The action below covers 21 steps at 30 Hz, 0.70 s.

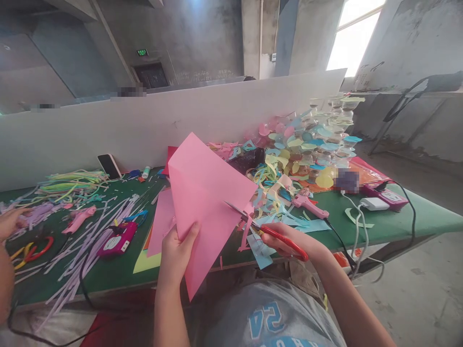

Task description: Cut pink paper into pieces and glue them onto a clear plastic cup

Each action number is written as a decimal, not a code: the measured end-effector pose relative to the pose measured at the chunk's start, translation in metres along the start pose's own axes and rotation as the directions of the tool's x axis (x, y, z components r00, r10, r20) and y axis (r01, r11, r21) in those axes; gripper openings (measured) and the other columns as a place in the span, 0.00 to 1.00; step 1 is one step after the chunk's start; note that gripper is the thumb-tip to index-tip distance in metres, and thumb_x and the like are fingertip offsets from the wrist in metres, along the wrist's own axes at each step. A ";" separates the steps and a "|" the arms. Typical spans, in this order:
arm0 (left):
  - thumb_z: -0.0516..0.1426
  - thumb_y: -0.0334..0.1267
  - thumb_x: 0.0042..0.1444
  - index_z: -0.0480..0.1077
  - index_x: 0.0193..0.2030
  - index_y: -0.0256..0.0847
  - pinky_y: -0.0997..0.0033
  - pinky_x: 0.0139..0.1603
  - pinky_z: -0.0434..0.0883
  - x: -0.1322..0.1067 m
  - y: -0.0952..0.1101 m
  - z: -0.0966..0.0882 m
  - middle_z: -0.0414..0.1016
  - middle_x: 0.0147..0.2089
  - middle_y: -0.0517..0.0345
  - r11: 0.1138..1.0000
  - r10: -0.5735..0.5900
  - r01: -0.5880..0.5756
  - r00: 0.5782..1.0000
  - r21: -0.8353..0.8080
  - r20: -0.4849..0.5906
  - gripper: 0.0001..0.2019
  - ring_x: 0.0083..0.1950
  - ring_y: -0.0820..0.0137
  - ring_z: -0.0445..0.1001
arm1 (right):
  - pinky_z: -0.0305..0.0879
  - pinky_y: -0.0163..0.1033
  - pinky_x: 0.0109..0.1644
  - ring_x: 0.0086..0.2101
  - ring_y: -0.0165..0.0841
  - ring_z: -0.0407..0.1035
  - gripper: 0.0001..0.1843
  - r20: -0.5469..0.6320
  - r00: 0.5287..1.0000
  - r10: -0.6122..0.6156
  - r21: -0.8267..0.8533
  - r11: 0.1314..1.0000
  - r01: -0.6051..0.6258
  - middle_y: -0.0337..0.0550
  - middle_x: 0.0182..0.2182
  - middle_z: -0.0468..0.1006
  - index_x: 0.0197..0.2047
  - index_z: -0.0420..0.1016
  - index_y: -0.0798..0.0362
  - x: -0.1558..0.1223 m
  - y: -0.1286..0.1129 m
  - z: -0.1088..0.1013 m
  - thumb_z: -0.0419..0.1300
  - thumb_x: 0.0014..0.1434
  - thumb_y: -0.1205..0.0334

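My left hand pinches a large sheet of pink paper near its lower left edge, thumb on the front face. The sheet is tilted and held up above the table's front edge. In my right hand is a pair of scissors with red handles. Their blades point up and left, reaching over the right side of the pink sheet. Whether the blades are biting into the paper I cannot tell. Narrow pink offcuts hang or lie just below the blades.
Coloured scraps and clear cups with paper petals crowd the right side. A pink glue gun and magenta power box lie there. Leftward are purple strips, a phone and another person's hand. A white partition stands behind.
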<state>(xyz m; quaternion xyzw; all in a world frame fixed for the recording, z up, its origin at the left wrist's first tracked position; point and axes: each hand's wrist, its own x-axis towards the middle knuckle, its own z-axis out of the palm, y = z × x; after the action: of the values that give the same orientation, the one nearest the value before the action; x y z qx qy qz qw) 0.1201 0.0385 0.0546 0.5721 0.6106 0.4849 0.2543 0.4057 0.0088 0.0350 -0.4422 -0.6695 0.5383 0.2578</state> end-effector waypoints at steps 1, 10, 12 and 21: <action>0.60 0.56 0.47 0.76 0.40 0.35 0.60 0.47 0.71 0.000 0.000 0.000 0.78 0.40 0.46 1.000 -0.001 0.001 1.000 -0.007 -0.004 0.24 0.47 0.55 0.74 | 0.43 0.31 0.19 0.19 0.21 0.47 0.28 0.005 1.000 0.000 0.000 1.000 0.000 0.30 0.20 0.53 0.28 0.53 0.52 0.000 0.000 0.000 0.50 0.59 0.34; 0.61 0.57 0.46 0.76 0.40 0.35 0.62 0.43 0.71 -0.002 0.001 0.000 0.78 0.41 0.45 0.999 -0.029 0.029 0.999 -0.023 0.026 0.25 0.46 0.55 0.75 | 0.46 0.31 0.22 0.22 0.23 0.48 0.28 0.076 0.996 -0.038 -0.026 0.999 0.040 0.32 0.23 0.54 0.34 0.56 0.52 -0.002 -0.003 -0.002 0.48 0.59 0.31; 0.61 0.57 0.46 0.76 0.39 0.35 0.63 0.41 0.72 -0.002 0.000 0.001 0.78 0.42 0.45 0.999 -0.042 0.043 0.998 -0.031 0.042 0.25 0.44 0.56 0.75 | 0.46 0.31 0.23 0.23 0.23 0.48 0.28 0.092 0.995 -0.030 -0.018 0.999 0.032 0.32 0.24 0.54 0.35 0.57 0.51 -0.002 -0.004 -0.001 0.48 0.58 0.31; 0.60 0.58 0.46 0.75 0.37 0.36 0.65 0.37 0.70 -0.002 -0.003 0.001 0.79 0.40 0.47 0.999 -0.044 0.045 0.997 -0.009 0.068 0.24 0.41 0.57 0.75 | 0.50 0.30 0.22 0.20 0.22 0.49 0.28 0.065 0.997 0.030 0.092 0.995 -0.036 0.30 0.21 0.52 0.31 0.55 0.51 0.002 -0.001 0.001 0.50 0.58 0.32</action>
<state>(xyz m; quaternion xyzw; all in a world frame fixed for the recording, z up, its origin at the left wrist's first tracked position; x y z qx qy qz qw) 0.1198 0.0374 0.0510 0.5733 0.6115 0.4627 0.2888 0.4034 0.0096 0.0353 -0.4233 -0.6442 0.5869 0.2476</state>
